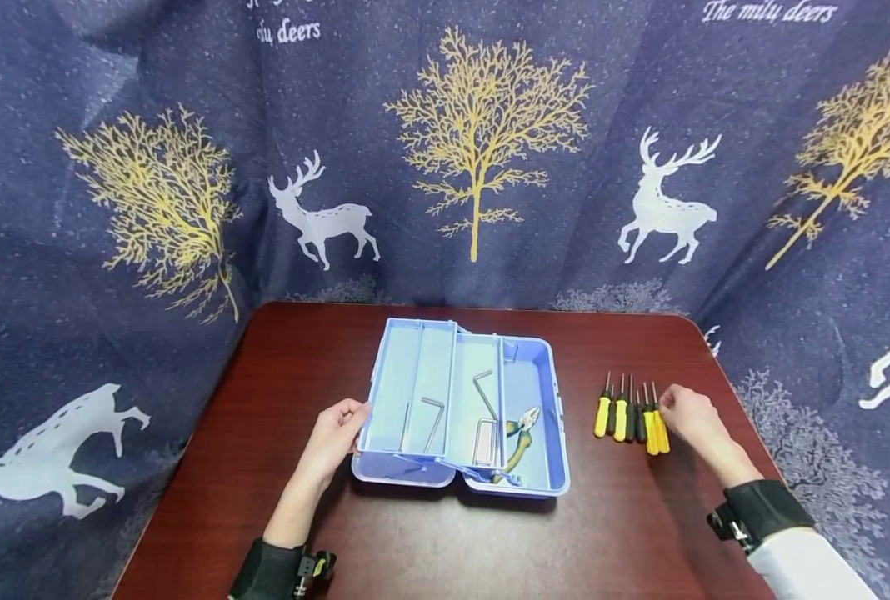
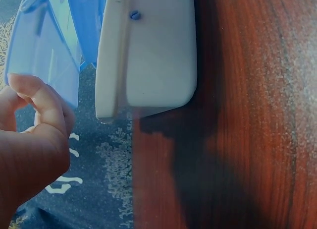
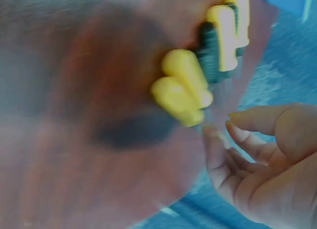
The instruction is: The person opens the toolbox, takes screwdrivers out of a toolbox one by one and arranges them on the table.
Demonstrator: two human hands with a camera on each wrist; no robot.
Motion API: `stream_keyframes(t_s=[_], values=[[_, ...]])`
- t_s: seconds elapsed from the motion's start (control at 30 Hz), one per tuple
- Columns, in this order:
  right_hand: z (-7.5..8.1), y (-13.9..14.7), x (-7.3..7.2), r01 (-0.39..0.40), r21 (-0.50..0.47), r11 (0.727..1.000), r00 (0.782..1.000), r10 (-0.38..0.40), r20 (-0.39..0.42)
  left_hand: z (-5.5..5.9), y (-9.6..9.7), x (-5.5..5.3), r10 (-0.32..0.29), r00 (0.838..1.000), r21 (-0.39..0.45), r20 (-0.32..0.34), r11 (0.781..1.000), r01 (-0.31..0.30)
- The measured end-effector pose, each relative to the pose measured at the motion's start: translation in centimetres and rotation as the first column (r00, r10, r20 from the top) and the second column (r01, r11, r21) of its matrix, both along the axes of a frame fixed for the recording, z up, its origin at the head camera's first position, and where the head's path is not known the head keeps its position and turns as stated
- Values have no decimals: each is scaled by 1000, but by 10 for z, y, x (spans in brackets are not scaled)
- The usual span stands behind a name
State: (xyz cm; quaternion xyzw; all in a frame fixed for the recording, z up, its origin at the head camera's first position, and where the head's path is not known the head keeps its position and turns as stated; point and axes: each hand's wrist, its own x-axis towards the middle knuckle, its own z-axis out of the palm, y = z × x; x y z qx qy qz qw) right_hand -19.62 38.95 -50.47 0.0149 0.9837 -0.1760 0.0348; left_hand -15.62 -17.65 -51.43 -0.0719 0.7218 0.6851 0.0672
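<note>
A light blue toolbox (image 1: 537, 492) stands unfolded on the table, its raised trays (image 1: 396, 367) swung out to the left. My left hand (image 1: 337, 429) pinches the left edge of the outer tray, and the left wrist view shows the fingers (image 2: 37, 92) curled at that edge. L-shaped hex keys (image 1: 433, 421) lie in the trays. Pliers (image 1: 518, 450) with green and yellow handles rest in the deep compartment. Right of the box, several screwdrivers (image 1: 621, 419) with yellow or black handles lie in a row. My right hand (image 3: 262, 164) is beside their right end, fingers loosely bent, a gap showing between thumb and fingertips.
The dark red wooden table (image 1: 265, 375) carries everything. Behind and around it hangs a dark blue cloth (image 1: 430, 275) printed with deer and trees. Each wrist wears a black band with a small camera.
</note>
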Motion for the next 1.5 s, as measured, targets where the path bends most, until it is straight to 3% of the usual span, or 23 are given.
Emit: stream_keyframes(t_s=[0.33, 0.5, 0.6, 0.7, 0.9, 1.0, 1.1, 1.2, 1.37, 1.43, 1.5], values=[[54, -76, -22, -163, -151, 975, 985, 152, -78, 14, -1, -22, -47, 999, -12, -18, 999, 46], [68, -122, -31, -268, -177, 947, 963, 257, -82, 18, -3, -29, -65, 998, 7, -19, 998, 65], [66, -146, -36, -357, -158, 921, 934, 348, -86, 19, -3, -31, -77, 997, 10, -22, 997, 77], [59, -167, -37, -447, -186, 875, 891, 453, -13, 20, -4, -33, -86, 996, 8, -23, 996, 86], [36, -200, -33, -567, -326, 757, 751, 637, 174, 19, -3, -33, -76, 997, 7, -26, 997, 76], [27, -206, -31, -593, -334, 733, 690, 676, 259, 17, -3, -30, -73, 997, 11, -13, 997, 73], [21, -208, -30, -551, -339, 763, 660, 647, 382, 14, -3, -26, -60, 998, 8, 2, 998, 60], [18, -211, -29, -565, -282, 775, 640, 628, 443, 10, -2, -23, -61, 998, 3, 8, 998, 61], [12, -217, -22, -705, -45, 708, 633, 656, 412, 4, -1, -17, -82, 997, 15, 14, 997, 82], [9, -219, -18, -728, 25, 685, 635, 659, 404, 3, 0, -15, -80, 997, 26, 20, 996, 80], [7, -221, -15, -729, 69, 681, 643, 647, 410, 1, 1, -13, -74, 997, 33, 27, 997, 73]])
